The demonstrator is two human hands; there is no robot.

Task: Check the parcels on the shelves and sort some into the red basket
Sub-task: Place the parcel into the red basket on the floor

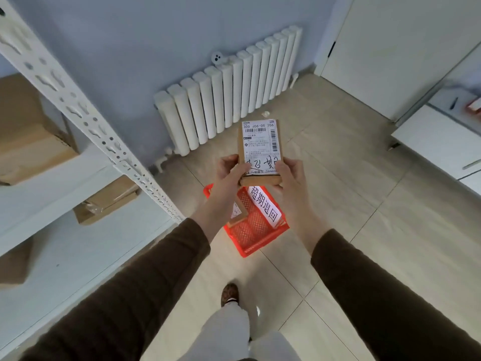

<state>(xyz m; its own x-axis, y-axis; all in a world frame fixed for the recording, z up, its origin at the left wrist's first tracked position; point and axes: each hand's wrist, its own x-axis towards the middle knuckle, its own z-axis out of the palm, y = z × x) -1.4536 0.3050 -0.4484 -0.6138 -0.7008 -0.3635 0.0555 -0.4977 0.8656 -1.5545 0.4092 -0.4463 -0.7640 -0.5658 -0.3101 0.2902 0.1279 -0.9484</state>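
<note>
A small brown cardboard parcel [260, 142] with a white shipping label and handwritten characters is held up in front of me, above the floor. My left hand [230, 173] grips its lower left edge, thumb on the label. My right hand [290, 175] grips its lower right corner. Directly below on the floor stands the red basket [256, 230], bearing a white paper sign with black characters. Another brown parcel [238, 213] lies inside it, partly hidden by my left wrist.
White metal shelves [86, 178] stand at the left, holding several brown boxes [28, 131] on different levels. A white radiator [229, 92] lines the back wall. White cabinets [440, 142] and a door stand at the right. My shoe [229, 294] is on the tiled floor.
</note>
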